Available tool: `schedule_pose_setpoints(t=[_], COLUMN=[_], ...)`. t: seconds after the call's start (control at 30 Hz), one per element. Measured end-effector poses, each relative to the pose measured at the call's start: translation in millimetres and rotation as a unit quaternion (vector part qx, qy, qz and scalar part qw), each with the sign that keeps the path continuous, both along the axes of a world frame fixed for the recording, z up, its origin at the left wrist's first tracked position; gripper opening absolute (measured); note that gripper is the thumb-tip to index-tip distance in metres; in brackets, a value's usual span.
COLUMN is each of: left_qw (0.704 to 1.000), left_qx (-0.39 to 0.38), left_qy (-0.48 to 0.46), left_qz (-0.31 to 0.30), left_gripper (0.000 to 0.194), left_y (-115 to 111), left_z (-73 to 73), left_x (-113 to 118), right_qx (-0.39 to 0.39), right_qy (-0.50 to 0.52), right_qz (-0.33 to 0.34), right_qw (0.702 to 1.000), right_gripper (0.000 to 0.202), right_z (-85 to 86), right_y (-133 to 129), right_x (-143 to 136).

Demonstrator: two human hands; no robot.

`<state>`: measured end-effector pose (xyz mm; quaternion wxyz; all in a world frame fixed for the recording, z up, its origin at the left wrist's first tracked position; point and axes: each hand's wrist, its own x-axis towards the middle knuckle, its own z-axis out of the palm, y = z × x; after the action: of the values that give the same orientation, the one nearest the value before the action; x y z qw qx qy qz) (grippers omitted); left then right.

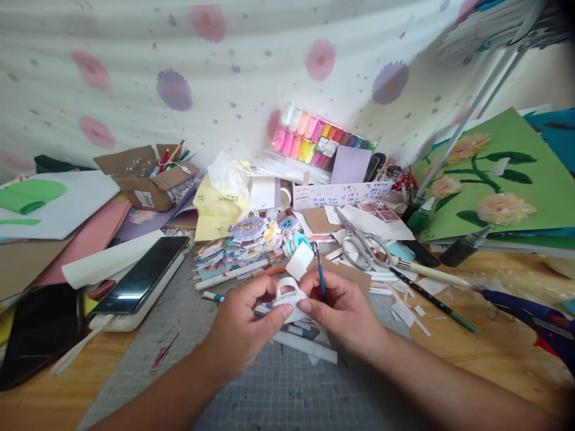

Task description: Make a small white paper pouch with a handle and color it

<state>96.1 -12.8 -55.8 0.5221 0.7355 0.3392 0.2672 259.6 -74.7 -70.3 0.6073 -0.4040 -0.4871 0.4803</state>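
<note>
A pale curtain (269, 78) printed with pink and purple flowers hangs behind a crowded light-wood table (33, 407), part of it covered by a grey gridded cutting mat (278, 401). At the left, a black smartphone (141, 281) rests on a white block, and behind it a brown cardboard box (139, 193) holds pencils. Next come a crumpled yellow paper (218, 212) and a heap of colourful paper cutouts (247, 236). In the middle, the left hand (242, 317) pinches the left side of a small white piece with a looped handle (290, 304), its thumb pressed on the front. The piece sits between both hands, above the mat, handle upward. The right hand (344, 305) grips its right side between thumb and fingers; a slim blue brush-like stick (320, 276) rises from that hand, apparently tucked between fingers, though the contact is hidden. Farther right lie silver scissors (358, 230), a green sheet with pink paper flowers (545, 164) and a dark-blue glue gun (530, 312).
</note>
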Motion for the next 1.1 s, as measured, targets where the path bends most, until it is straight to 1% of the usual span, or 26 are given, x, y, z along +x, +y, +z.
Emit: schedule_pose_setpoints(t=[0.1,0.2,0.27,0.37,0.43,0.53,0.7,0.83,1.0,1.1], left_qw=[0.999,0.997,0.993,0.984,0.981,0.982,0.984,0.984,0.98,0.978], left_qx=[-0.03,-0.066,-0.096,-0.144,-0.159,-0.16,-0.142,-0.14,-0.157,-0.163], left_qy=[-0.022,-0.044,-0.066,-0.104,-0.109,-0.098,-0.104,-0.109,-0.124,-0.133], left_qz=[-0.005,0.0,-0.002,-0.02,-0.018,-0.006,-0.006,0.0,-0.018,-0.001], left_gripper=[0.013,0.012,0.012,0.016,0.019,0.02,0.017,0.017,0.016,0.014], left_y=[0,-1,-2,-2,-2,0,2,2,4,5], left_z=[1.8,4.1,5.0,4.1,2.0,-2.2,-6.4,-6.5,-5.5,-5.6], left_x=[1,2,4,6,6,6,5,5,5,5], right_qx=[-0.012,-0.021,-0.041,-0.071,-0.085,-0.099,-0.095,-0.089,-0.093,-0.096], right_qy=[0.025,0.019,0.021,0.05,0.064,0.074,0.06,0.041,0.042,0.057], right_qz=[0.017,0.0,-0.015,-0.036,-0.047,-0.046,-0.037,-0.029,-0.051,-0.054], right_qw=[0.999,1.0,0.999,0.996,0.993,0.991,0.993,0.995,0.994,0.992], right_gripper=[0.012,0.013,0.017,0.023,0.026,0.027,0.028,0.026,0.028,0.029], right_z=[-0.7,-0.3,-0.3,-2.3,-4.4,-6.1,-2.4,-1.2,-4.0,-5.5], right_y=[1,1,0,0,1,3,4,4,5,6], right_x=[1,1,0,-2,-3,-3,-2,-2,-2,-2])
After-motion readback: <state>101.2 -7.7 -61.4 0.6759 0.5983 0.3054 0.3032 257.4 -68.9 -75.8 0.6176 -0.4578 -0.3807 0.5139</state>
